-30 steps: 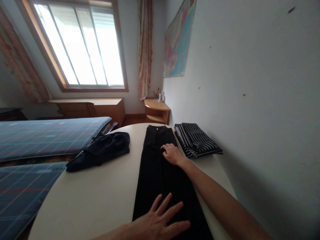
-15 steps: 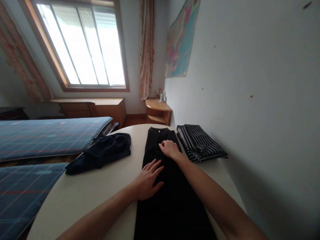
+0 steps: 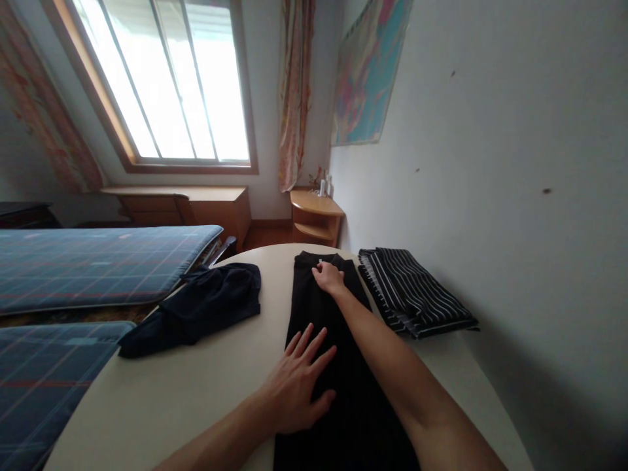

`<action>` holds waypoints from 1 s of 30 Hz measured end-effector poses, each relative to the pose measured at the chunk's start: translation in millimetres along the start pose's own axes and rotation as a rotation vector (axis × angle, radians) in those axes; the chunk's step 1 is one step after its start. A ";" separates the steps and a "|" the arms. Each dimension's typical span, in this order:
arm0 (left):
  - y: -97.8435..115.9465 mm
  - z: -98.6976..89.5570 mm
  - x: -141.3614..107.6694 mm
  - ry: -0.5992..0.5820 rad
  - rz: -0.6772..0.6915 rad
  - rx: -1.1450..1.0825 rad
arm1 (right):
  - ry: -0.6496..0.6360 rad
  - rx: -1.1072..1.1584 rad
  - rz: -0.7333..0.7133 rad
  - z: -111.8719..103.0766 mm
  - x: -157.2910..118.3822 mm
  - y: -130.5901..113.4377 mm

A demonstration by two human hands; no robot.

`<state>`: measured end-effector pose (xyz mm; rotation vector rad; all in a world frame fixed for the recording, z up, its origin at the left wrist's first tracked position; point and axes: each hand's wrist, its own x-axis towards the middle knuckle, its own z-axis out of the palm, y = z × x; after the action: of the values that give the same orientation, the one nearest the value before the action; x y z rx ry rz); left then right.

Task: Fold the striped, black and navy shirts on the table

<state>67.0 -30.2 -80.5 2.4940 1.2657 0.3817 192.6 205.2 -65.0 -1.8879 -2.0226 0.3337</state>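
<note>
A long black garment [image 3: 321,314] lies lengthwise on the white round table [image 3: 210,386], its small light label showing at the far end. My left hand [image 3: 299,383] rests flat on the garment's near left part, fingers spread. Farther off, my right hand [image 3: 328,277] is at the garment's far end beside the label, its fingers curled closed on the cloth. The fingertips are small and partly hidden. My right forearm crosses the garment's right side.
A dark navy garment [image 3: 210,301] lies crumpled at the table's left edge. Black-and-white striped cloth [image 3: 417,288] sits folded at the right, near the wall [image 3: 490,261]. Plaid-covered beds [image 3: 98,268] stand left of the table. A corner shelf [image 3: 316,208] is beyond it.
My right hand has moved away from me to the garment's far end. My left hand has shifted nearer to me, its fingers still spread. The view has tilted slightly.
</note>
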 end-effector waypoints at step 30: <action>-15.3 4.5 14.2 0.108 -0.139 0.032 | -0.062 -0.047 -0.205 25.6 73.0 -54.9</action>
<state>65.6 -10.8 -89.3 2.4220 1.4888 0.4698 128.5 275.0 -59.1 -1.6962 -2.2597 0.2966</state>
